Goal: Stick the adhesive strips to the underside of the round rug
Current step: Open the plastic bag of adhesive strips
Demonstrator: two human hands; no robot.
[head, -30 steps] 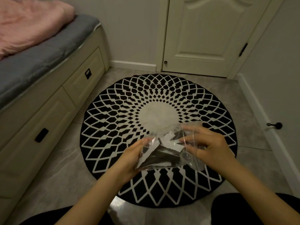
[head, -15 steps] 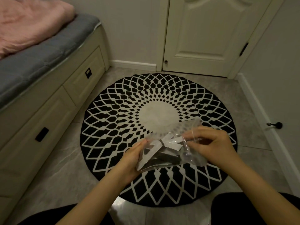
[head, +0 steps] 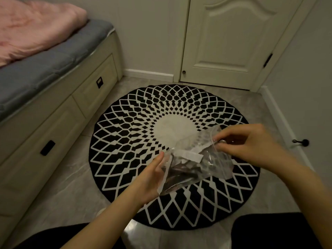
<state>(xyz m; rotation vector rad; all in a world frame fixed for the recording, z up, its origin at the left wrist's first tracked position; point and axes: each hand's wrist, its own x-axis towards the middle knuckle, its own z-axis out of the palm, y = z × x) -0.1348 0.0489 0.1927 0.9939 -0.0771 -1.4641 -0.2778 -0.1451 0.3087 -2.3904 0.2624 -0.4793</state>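
Note:
The round rug [head: 125, 137], black with a white diamond pattern and a pale centre, lies pattern side up on the tiled floor. Above its near half I hold a clear plastic bag [head: 213, 169] with several adhesive strips [head: 192, 156] inside, white and dark ones. My left hand [head: 150, 178] grips the bag's lower left end. My right hand [head: 249, 142] pinches the bag's upper right edge at its opening, fingers curled round the plastic.
A bed base with drawers [head: 59, 115], grey mattress and pink blanket [head: 34, 27] runs along the left. A closed door [head: 228, 40] stands behind the rug. A wall with a black door stop [head: 303, 142] borders the right. My knees [head: 269, 230] frame the bottom.
My right hand has moved up and to the right along the bag to its opening edge. The bag has tilted, its right end raised. My left hand keeps its hold.

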